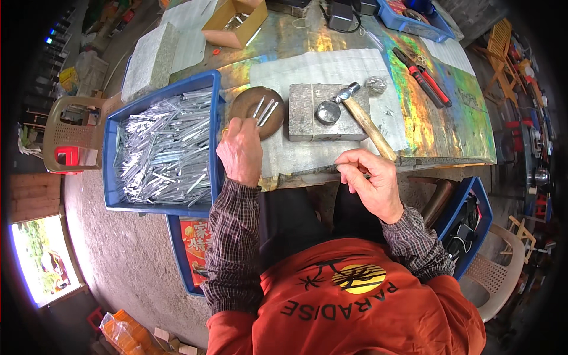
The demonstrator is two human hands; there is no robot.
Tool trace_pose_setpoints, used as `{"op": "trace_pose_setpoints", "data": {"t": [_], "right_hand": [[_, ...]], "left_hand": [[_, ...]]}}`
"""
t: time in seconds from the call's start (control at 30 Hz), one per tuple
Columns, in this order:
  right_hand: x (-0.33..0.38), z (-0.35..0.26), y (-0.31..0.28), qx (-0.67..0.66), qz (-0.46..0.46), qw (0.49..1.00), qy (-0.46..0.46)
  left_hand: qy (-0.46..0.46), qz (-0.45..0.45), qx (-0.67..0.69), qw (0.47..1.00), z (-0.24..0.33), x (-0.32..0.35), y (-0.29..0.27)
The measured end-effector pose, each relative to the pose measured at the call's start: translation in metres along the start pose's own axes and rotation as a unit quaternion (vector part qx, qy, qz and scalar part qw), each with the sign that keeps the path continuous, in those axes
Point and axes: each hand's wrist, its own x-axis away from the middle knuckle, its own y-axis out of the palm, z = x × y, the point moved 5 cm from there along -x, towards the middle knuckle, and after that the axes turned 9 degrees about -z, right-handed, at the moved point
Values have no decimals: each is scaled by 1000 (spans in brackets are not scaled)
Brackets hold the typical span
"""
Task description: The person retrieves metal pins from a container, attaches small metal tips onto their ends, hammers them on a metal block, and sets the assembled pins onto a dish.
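Observation:
My left hand (241, 151) is at the near left edge of a round brown dish (241, 105), its fingers closed and bunched together; what they hold, if anything, is hidden. Several thin silvery metal strips (267, 112) lie on the dish just beyond the fingertips. My right hand (374, 182) hovers over the table's front edge, thumb and forefinger curled close together; anything between them is too small to make out. Just beyond it, a hammer (371, 127) leans its head on a grey stone block (300, 121). A small round dark-rimmed container (327, 112) sits on the block.
A blue crate (110, 171) full of metal strips stands left of the dish. Red-handled cutters (423, 77) and a crumpled silvery ball (376, 86) lie right of the block. Further back are a cardboard box (222, 32) and a blue tray (408, 26). White sheeting (272, 74) covers part of the table.

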Motion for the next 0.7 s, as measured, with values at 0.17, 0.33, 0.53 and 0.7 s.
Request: {"op": "trace_pose_setpoints", "data": {"t": [0.17,0.33,0.53,0.7], "right_hand": [[1,2,-6,16,-1,1000,14],[-2,-1,-6,23,2,1000,4],[-26,-12,1,34,49,998,-31],[-39,-12,1,-24,87,995,-30]], "left_hand": [[-9,21,-34,999,-5,-7,5],[-11,3,100,995,11,-5,-6],[-2,-32,241,970,59,21,-25],[27,-20,224,974,75,37,-23]]}}
